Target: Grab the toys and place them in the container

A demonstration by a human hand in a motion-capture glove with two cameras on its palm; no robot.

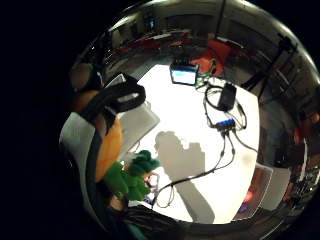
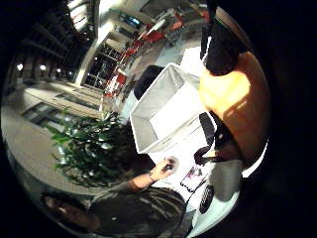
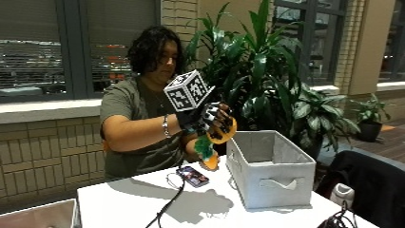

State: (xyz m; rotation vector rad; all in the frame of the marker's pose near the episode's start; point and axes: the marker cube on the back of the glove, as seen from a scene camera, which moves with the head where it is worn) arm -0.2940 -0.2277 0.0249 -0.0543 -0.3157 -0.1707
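In the outside view my gloved right hand [image 3: 206,119] is raised above the white table [image 3: 126,199], just left of the grey fabric container [image 3: 269,173]. Its fingers curl round an orange carrot toy [image 3: 223,134] whose green leaves [image 3: 204,147] hang down. The little finger side palm view shows the orange body [image 1: 107,145] and green leaves [image 1: 132,175] close to the palm. In the thumb side palm view the orange toy [image 2: 233,94] fills one side, with the open container [image 2: 166,111] below it. The bare left hand [image 2: 165,168] rests near the table edge.
A phone [image 3: 193,175] with a cable lies on the table left of the container. A small screen [image 1: 184,74], a black box [image 1: 226,96] and cables sit at the table's far side. A grey bin [image 3: 38,216] shows at the lower left; large plants stand behind.
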